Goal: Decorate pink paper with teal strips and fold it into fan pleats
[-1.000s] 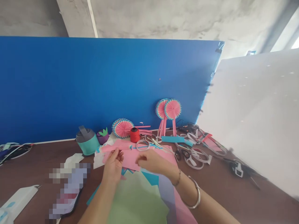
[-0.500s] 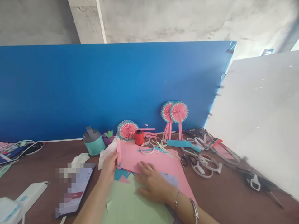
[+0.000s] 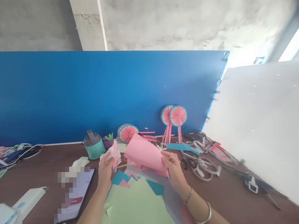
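My left hand is closed on a narrow folded pink paper strip, held upright. My right hand grips the edge of a large pink paper sheet and holds it lifted and curled above the table. Under both hands lies a pile of coloured sheets, with light green paper on top and teal and lilac pieces below.
A phone lies at the left. A teal cup, pink paper fans and fans on sticks stand by the blue board. Scissors, tape rings and scraps lie right. A white board leans at the right.
The big pink sheet lay flat under my right hand; now that hand has lifted and curled it upward. My left hand still holds the folded strip. The red spool is now hidden.
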Available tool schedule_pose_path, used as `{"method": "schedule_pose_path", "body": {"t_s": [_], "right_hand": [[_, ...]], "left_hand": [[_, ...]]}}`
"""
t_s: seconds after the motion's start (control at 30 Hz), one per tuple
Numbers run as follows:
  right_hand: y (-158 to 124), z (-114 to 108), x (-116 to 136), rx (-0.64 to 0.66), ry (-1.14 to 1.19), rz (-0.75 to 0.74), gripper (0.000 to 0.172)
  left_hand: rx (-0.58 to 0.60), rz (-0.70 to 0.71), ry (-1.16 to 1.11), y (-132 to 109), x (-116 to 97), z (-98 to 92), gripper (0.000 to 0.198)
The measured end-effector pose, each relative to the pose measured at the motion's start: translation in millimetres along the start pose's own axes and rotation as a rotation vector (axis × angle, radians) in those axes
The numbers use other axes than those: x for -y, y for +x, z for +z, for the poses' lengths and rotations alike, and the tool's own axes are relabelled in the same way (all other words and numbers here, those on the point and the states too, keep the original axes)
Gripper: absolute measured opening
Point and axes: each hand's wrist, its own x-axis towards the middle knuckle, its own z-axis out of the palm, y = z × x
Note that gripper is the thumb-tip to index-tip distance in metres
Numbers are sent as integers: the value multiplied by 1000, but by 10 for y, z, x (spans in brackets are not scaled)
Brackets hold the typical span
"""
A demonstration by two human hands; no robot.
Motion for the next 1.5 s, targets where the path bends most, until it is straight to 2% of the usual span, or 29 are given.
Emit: {"method": "schedule_pose_path", "body": {"t_s": [0.07, 0.13, 0.2, 0.3, 0.37, 0.43, 0.5, 0.6, 0.7, 0.93, 1.0, 1.07, 1.17, 1.33, 1.4, 1.5], "right_hand": [[40, -37, -23, 29, 196, 147, 55], [64, -56, -13, 79, 312, 244, 64], [78, -64, 27, 151, 360, 285, 64], [106, -84, 82, 220, 332, 250, 58], [136, -118, 77, 120, 167, 178, 48], [166, -166, 45, -15, -132, 82, 39], [183, -209, 11, -77, -453, 7, 38], [189, -236, -13, -16, -775, -1, 41], [201, -223, -17, 65, -908, 29, 38], [242, -217, -11, 177, -818, 128, 9], [231, -220, 25, 204, -709, 139, 7], [211, -217, 82, 235, -507, 167, 4], [173, -203, 172, 266, -224, 255, 12], [118, -183, 195, 396, -60, 331, 27], [100, -178, 176, 443, -58, 343, 31], [98, -181, 174, 494, -111, 357, 34]], "left_hand": [[70, -19, 30, -24, 12, 24, 66], [113, -32, 59, -25, 32, 29, 67], [131, -27, 83, 5, 67, 16, 66], [157, 24, 138, 91, 148, -22, 62], [160, 131, 263, 154, 217, -44, 55], [156, 264, 456, 200, 284, -55, 47], [154, 346, 600, 222, 337, -58, 42], [152, 373, 663, 220, 370, -54, 41], [154, 390, 696, 204, 359, -53, 41], [147, 466, 729, 124, 267, -32, 37], [151, 532, 699, 76, 237, -10, 34], [174, 567, 626, 22, 215, 19, 33], [237, 508, 483, -58, 191, 68, 38], [299, 174, 215, -117, 126, 121, 64], [343, 80, 132, -108, 96, 128, 61], [364, 43, 51, -85, 70, 122, 47]]}}
